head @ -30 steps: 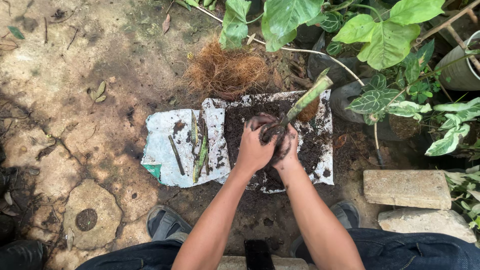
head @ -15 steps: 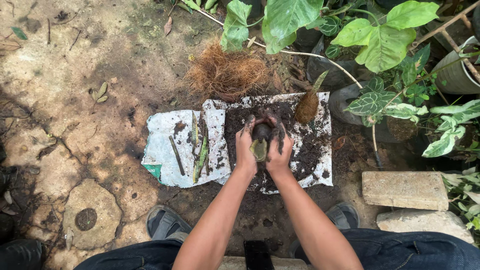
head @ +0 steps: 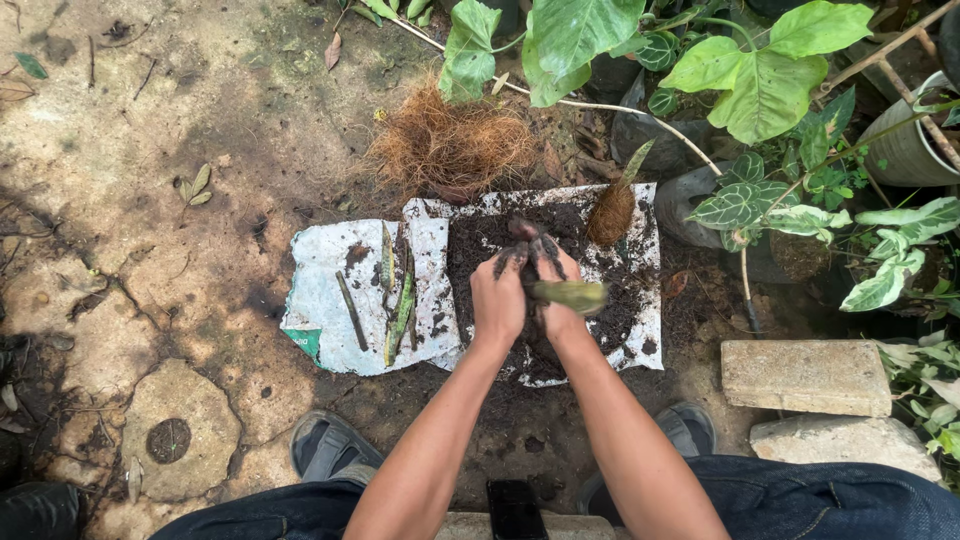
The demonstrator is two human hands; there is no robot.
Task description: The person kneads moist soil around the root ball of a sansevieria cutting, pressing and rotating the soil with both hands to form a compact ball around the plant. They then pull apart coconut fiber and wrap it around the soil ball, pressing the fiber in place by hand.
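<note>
My left hand and my right hand are pressed together over a heap of dark soil on a white plastic sheet. Both are dirty with soil. Between them they hold a green plant cutting, which pokes out to the right, with dark soil and roots clumped at its far end above my fingers. A second cutting with its base wrapped in brown fibre lies on the sheet's far right corner.
Several green cuttings lie on the sheet's left part. A pile of brown coconut fibre sits beyond it. Potted leafy plants crowd the right; two stone blocks lie near my right knee. My sandalled feet rest on bare ground.
A second ago my hands held a fibre-wrapped cutting upright; it now lies at the sheet's right corner. My hands have since taken up another green cutting and turned it to point right.
</note>
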